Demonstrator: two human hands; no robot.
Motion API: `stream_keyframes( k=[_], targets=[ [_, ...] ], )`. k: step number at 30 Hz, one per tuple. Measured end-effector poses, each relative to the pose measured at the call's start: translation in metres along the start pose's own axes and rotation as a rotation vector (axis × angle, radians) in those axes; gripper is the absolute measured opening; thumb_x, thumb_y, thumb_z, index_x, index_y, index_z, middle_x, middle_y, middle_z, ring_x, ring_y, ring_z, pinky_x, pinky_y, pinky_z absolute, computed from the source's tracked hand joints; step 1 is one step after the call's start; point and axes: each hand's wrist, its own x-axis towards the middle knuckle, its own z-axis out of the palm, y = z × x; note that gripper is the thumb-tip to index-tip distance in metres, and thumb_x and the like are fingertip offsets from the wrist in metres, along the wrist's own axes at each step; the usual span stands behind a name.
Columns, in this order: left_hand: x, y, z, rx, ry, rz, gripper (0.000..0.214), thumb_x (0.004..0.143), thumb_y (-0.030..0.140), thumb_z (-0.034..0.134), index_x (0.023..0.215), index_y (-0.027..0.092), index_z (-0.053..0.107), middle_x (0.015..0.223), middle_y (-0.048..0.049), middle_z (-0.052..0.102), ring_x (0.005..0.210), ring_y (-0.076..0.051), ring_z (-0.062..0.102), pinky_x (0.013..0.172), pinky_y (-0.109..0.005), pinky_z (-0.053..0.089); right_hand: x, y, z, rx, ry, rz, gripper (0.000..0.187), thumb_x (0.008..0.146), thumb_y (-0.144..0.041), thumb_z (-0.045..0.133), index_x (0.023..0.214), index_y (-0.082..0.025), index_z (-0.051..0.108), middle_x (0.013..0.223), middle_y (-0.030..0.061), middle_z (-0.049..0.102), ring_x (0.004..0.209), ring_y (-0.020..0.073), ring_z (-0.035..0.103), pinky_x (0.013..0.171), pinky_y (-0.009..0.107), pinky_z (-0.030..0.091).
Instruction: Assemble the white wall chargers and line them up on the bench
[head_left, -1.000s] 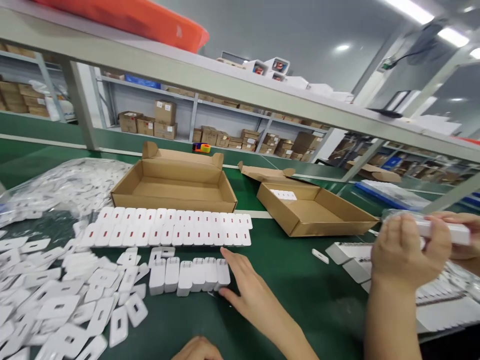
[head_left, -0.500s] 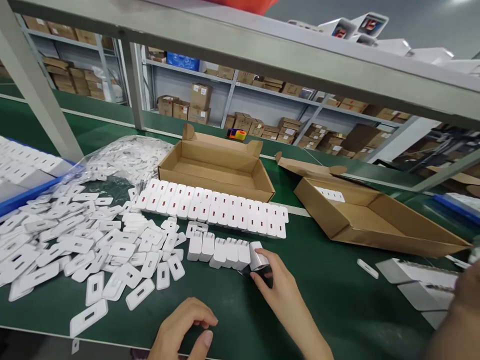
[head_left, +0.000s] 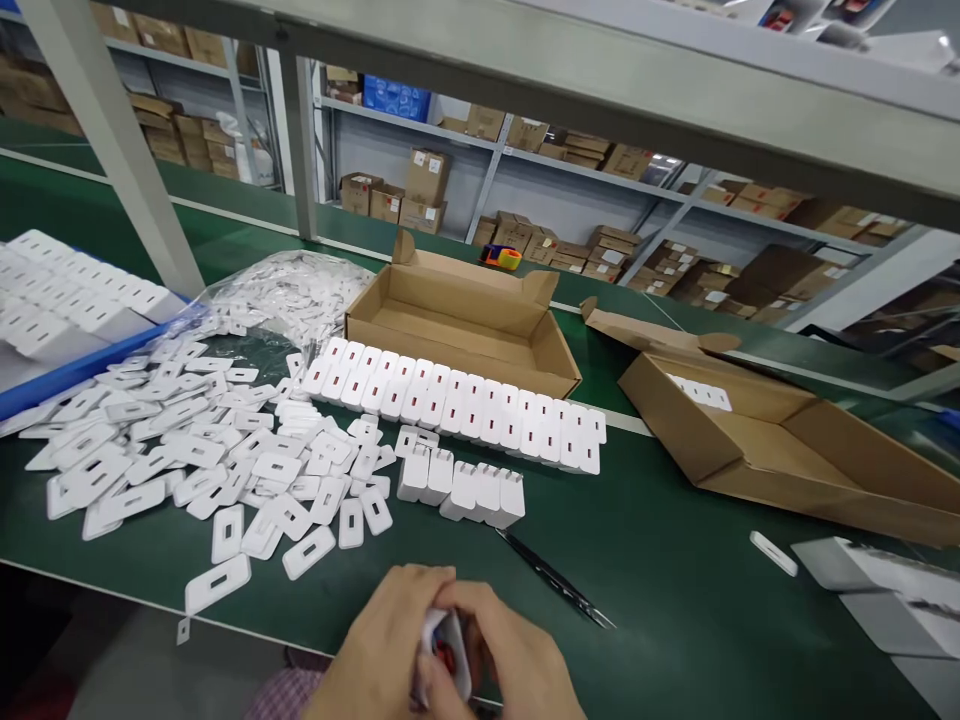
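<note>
Both my hands meet at the bottom centre over the near edge of the green table (head_left: 660, 570). My left hand (head_left: 382, 650) and my right hand (head_left: 517, 660) are closed together on one white charger block (head_left: 444, 645) with a red port showing. Just beyond them lies a pair of black tweezers (head_left: 555, 578). A short row of white charger blocks (head_left: 461, 488) stands past that, and a long double row of charger blocks with red ports (head_left: 457, 402) behind it. Loose white flat covers (head_left: 202, 450) are spread at the left.
Two open cardboard boxes stand at the back, one (head_left: 457, 315) in the middle and one (head_left: 787, 440) at the right. A clear bag of white parts (head_left: 292, 290) lies at the back left, a blue tray of chargers (head_left: 67, 310) at far left, white trays (head_left: 885, 590) at right.
My right hand lifted a charger block from the right end of the short row and brought it to my left hand near the table edge. The tweezers now lie uncovered. The view dropped lower.
</note>
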Motion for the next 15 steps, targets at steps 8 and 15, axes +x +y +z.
stream_keyframes(
  k=[8, 15],
  targets=[
    [-0.003, -0.005, -0.051, -0.289, 0.537, -0.367, 0.039, 0.080, 0.045, 0.077, 0.105, 0.027, 0.051, 0.098, 0.0001, 0.057, 0.077, -0.014, 0.064, 0.064, -0.022, 0.052, 0.045, 0.030, 0.081, -0.399, 0.081, -0.140, 0.030, 0.091, -0.016, 0.059, 0.121, -0.015, 0.064, 0.125, 0.0171, 0.068, 0.107, 0.0385, 0.065, 0.079, 0.053, 0.060],
    [-0.001, 0.000, -0.051, -0.452, 0.417, -0.363, 0.043, 0.079, 0.051, 0.079, 0.109, 0.027, 0.058, 0.102, -0.0020, 0.060, 0.093, -0.018, 0.063, 0.073, -0.023, 0.052, 0.001, 0.048, 0.076, -0.383, 0.203, -0.095, 0.019, 0.095, -0.008, 0.043, 0.095, -0.019, 0.059, 0.095, 0.0111, 0.068, 0.082, 0.0272, 0.066, 0.062, 0.039, 0.058]
  ],
)
